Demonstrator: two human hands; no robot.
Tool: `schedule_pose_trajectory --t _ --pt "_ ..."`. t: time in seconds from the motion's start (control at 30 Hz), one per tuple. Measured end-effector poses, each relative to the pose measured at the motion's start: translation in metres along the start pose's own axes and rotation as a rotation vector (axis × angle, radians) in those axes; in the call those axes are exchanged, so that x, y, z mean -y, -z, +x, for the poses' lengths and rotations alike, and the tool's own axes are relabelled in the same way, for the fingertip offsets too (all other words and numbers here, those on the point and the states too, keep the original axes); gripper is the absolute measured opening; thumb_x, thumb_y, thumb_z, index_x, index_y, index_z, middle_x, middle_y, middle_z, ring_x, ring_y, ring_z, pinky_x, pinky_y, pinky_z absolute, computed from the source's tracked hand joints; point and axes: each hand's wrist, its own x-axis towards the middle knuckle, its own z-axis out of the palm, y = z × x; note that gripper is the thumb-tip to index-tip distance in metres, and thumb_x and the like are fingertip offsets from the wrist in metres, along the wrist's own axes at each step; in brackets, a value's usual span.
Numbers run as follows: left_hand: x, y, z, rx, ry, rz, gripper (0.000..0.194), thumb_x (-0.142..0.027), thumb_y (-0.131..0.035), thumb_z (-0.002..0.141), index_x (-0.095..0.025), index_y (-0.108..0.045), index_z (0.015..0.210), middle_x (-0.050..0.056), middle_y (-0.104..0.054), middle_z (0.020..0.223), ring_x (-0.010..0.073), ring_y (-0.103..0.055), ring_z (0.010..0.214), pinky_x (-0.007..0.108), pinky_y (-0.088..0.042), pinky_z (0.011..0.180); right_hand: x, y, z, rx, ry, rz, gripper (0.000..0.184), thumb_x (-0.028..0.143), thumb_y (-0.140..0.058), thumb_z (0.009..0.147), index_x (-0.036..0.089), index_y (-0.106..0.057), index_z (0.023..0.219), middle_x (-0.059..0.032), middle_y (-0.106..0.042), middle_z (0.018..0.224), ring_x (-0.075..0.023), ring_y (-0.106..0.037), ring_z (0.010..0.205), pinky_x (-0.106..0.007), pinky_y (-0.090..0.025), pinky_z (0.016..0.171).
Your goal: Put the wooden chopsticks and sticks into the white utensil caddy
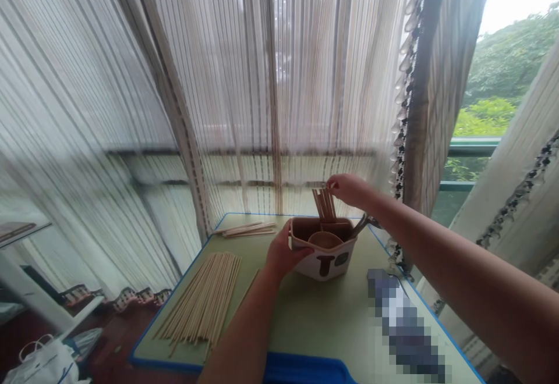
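Wooden sticks (324, 205), light and stiff but thin enough to snap under side load, stand upright in the caddy (325, 266); take them by their upper ends. Your right hand (348, 191) is pinched closed on those ends, just above the caddy, while your left hand (286, 254) clasps its near rim. A loose stick pile (201, 297) lies left of the caddy.
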Motion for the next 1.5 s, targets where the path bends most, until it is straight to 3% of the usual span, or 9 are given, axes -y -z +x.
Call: schedule_pose_trajectory --t 0.1,0.37,0.63,0.9,1.0,1.13,1.3,1.5 --pt "-0.001 0.000 0.000 -0.014 -0.009 0.000 0.090 -0.041 -0.076 0.055 -0.026 -0.033 0.133 0.006 -0.058 0.118 0.0229 -0.058 0.100 0.040 -0.047 0.087 0.001 0.001 -0.001 0.018 -0.016 0.003 0.023 0.025 -0.051 0.077 0.020 -0.067 0.094 -0.0061 -0.069 0.084 -0.0179 -0.061 0.077 -0.024 -0.042 0.063" --pt "-0.001 0.000 0.000 0.013 -0.004 -0.037 0.086 -0.042 -0.076 0.057 -0.026 -0.035 0.131 0.007 -0.058 0.117 0.0235 -0.057 0.100 0.040 -0.048 0.086 0.006 0.014 -0.005 0.231 -0.095 -0.005 0.016 0.022 -0.056 0.074 0.017 -0.069 0.083 -0.0057 -0.068 0.075 -0.0154 -0.062 0.064 -0.024 -0.045 0.058" --pt "0.002 0.000 0.001 0.011 0.000 -0.040 0.089 -0.044 -0.075 0.056 -0.026 -0.033 0.132 0.007 -0.056 0.119 0.0230 -0.057 0.101 0.039 -0.048 0.086 0.011 0.018 -0.003 0.245 -0.091 -0.037 0.016 0.021 -0.057 0.075 0.016 -0.070 0.083 -0.0061 -0.069 0.077 -0.0152 -0.062 0.065 -0.023 -0.045 0.057" --pt "0.002 -0.003 0.001 0.006 0.004 -0.045 0.089 -0.043 -0.076 0.055 -0.026 -0.033 0.131 0.007 -0.058 0.116 0.0225 -0.058 0.098 0.039 -0.048 0.084 0.027 0.027 0.001 0.137 0.005 -0.047 0.042 0.035 -0.057 0.076 0.019 -0.059 0.116 -0.0088 -0.066 0.102 -0.0212 -0.061 0.086 -0.028 -0.047 0.069" --pt "0.002 -0.003 0.000 -0.003 0.005 -0.054 0.088 -0.041 -0.076 0.055 -0.026 -0.034 0.131 0.006 -0.059 0.116 0.0226 -0.058 0.098 0.040 -0.048 0.084 0.042 0.025 0.001 0.205 0.081 -0.098 0.040 0.031 -0.056 0.076 0.020 -0.060 0.115 -0.0096 -0.064 0.107 -0.0237 -0.060 0.091 -0.031 -0.046 0.072" --pt "0.000 -0.006 -0.003 -0.007 0.027 -0.077 0.087 -0.040 -0.077 0.056 -0.026 -0.034 0.131 0.007 -0.059 0.115 0.0224 -0.058 0.097 0.039 -0.048 0.085 0.054 0.017 0.000 0.271 0.026 -0.220 0.030 0.022 -0.054 0.075 0.021 -0.065 0.103 -0.0104 -0.065 0.101 -0.0265 -0.061 0.086 -0.034 -0.046 0.065" --pt "-0.002 -0.010 -0.007 -0.022 0.031 -0.083 0.079 -0.040 -0.076 0.057 -0.026 -0.041 0.126 0.006 -0.058 0.116 0.0243 -0.055 0.105 0.041 -0.046 0.089 0.055 0.005 -0.008 0.136 0.028 -0.251 0.028 0.016 -0.048 0.076 0.021 -0.063 0.100 -0.0097 -0.065 0.098 -0.0257 -0.061 0.082 -0.032 -0.045 0.060" --pt "-0.010 -0.003 -0.007 -0.037 -0.025 -0.064 0.076 -0.043 -0.073 0.059 -0.025 -0.041 0.125 0.006 -0.057 0.116 0.0225 -0.055 0.104 0.039 -0.046 0.089 0.050 -0.008 -0.017 -0.072 0.077 -0.186 0.031 0.018 -0.039 0.083 0.020 -0.063 0.102 -0.0104 -0.066 0.096 -0.0235 -0.061 0.084 -0.032 -0.044 0.067"
